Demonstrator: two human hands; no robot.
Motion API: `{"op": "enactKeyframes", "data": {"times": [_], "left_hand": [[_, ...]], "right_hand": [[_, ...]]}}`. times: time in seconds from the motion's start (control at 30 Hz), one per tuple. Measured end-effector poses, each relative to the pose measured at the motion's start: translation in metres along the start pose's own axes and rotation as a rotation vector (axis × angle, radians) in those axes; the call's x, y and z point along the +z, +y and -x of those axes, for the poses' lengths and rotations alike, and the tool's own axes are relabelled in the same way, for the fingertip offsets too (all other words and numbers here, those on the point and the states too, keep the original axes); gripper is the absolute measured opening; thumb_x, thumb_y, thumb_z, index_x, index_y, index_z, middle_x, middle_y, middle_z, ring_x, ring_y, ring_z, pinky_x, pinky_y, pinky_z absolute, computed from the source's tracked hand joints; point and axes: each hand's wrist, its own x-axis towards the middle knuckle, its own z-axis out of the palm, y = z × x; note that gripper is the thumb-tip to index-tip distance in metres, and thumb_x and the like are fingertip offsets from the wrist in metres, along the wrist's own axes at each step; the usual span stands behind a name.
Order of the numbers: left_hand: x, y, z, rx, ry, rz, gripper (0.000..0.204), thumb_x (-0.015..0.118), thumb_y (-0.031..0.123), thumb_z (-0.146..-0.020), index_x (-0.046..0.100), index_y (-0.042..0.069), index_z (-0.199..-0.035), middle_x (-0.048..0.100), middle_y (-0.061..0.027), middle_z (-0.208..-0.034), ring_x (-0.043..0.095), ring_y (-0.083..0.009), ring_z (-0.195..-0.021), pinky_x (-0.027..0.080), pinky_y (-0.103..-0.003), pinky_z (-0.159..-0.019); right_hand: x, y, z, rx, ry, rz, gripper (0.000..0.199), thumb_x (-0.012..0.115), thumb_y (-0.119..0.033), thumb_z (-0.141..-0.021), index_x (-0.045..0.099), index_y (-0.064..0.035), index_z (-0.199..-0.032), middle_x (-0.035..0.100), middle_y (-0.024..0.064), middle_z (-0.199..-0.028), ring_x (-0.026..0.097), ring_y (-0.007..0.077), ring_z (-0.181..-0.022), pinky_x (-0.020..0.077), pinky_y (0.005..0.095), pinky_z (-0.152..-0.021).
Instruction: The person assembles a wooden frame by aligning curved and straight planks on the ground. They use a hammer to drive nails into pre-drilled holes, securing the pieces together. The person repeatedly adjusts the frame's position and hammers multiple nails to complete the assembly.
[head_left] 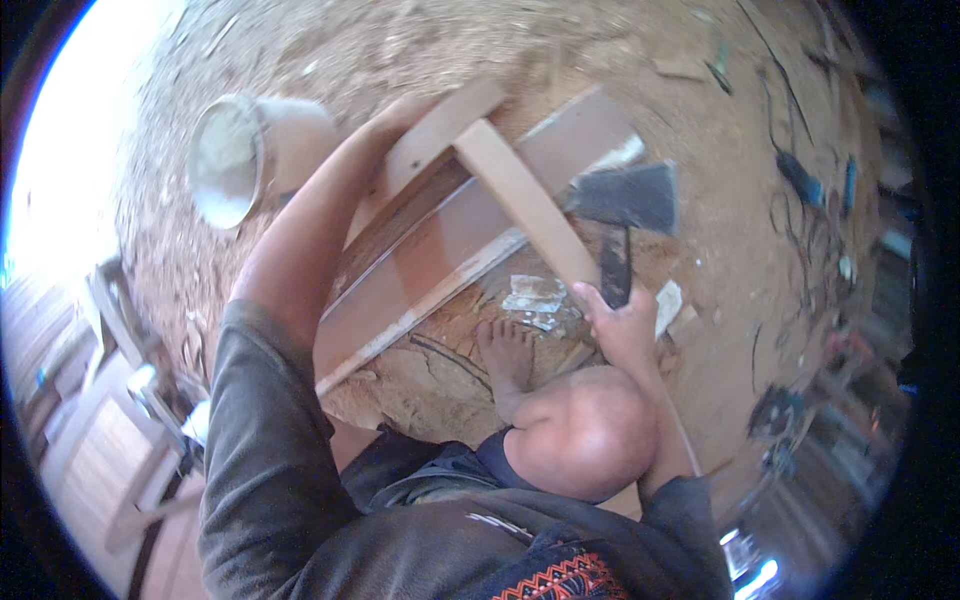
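My right hand [622, 318] is closed around the dark handle of a hatchet [628, 197], whose broad dark blade points up and away from me. A pale wooden crosspiece [530, 205] slants down to the thumb of that hand. Its upper end meets a wooden slat [440, 140] at a corner. My left hand [412, 106] grips the slat from its far side, with most of the fingers hidden behind the wood. Beneath these pieces, a long reddish-brown board [425, 250] with pale edges lies slantwise on the ground.
A whitish bucket [290, 140] lies tipped beyond my left forearm. Pale scraps [535, 295] are scattered by my bare foot [507, 360]. Along the right side are a blue-and-black tool [798, 180] and dark cords. Wooden pieces [100, 450] stand at the lower left.
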Motion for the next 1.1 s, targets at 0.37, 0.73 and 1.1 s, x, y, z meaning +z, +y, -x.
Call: {"op": "enactKeyframes", "data": {"times": [0.37, 0.73, 1.1], "left_hand": [[0.05, -0.104, 0.299, 0.141, 0.89, 0.252, 0.027, 0.071, 0.028, -0.1, 0.069, 0.006, -0.115, 0.073, -0.0164, -0.107, 0.073, -0.0342, -0.096, 0.059, -0.043, -0.083], [0.119, -0.37, 0.624, -0.679, 0.757, -0.061, 0.042, 0.079, 0.026, -0.09, 0.068, 0.005, -0.125, 0.072, -0.0183, -0.113, 0.072, -0.0337, -0.103, 0.058, -0.044, -0.091], [0.041, -0.609, 0.69, -0.389, 0.71, -0.323, 0.09, 0.09, 0.052, -0.072, 0.06, 0.015, -0.148, 0.065, -0.016, -0.14, 0.064, -0.0346, -0.125, 0.053, -0.046, -0.105]], "right_hand": [[0.121, -0.041, 0.113, -0.929, 0.656, 0.253, 0.054, 0.071, -0.022, -0.094, 0.052, 0.0084, -0.134, 0.067, 0.0234, -0.124, 0.068, 0.03, -0.111, 0.0538, 0.0458, -0.098], [0.085, -0.161, 0.014, -0.991, -0.279, 0.459, 0.028, 0.079, -0.024, -0.098, 0.065, -0.0002, -0.105, 0.063, 0.0018, -0.077, 0.058, 0.0096, -0.063, 0.0465, 0.0252, -0.057], [0.395, -0.182, 0.174, -1.107, -0.758, 0.698, 0.044, 0.085, -0.023, -0.091, 0.069, 0.0016, -0.124, 0.074, 0.0059, -0.105, 0.066, 0.0128, -0.096, 0.0513, 0.0285, -0.089]]}}
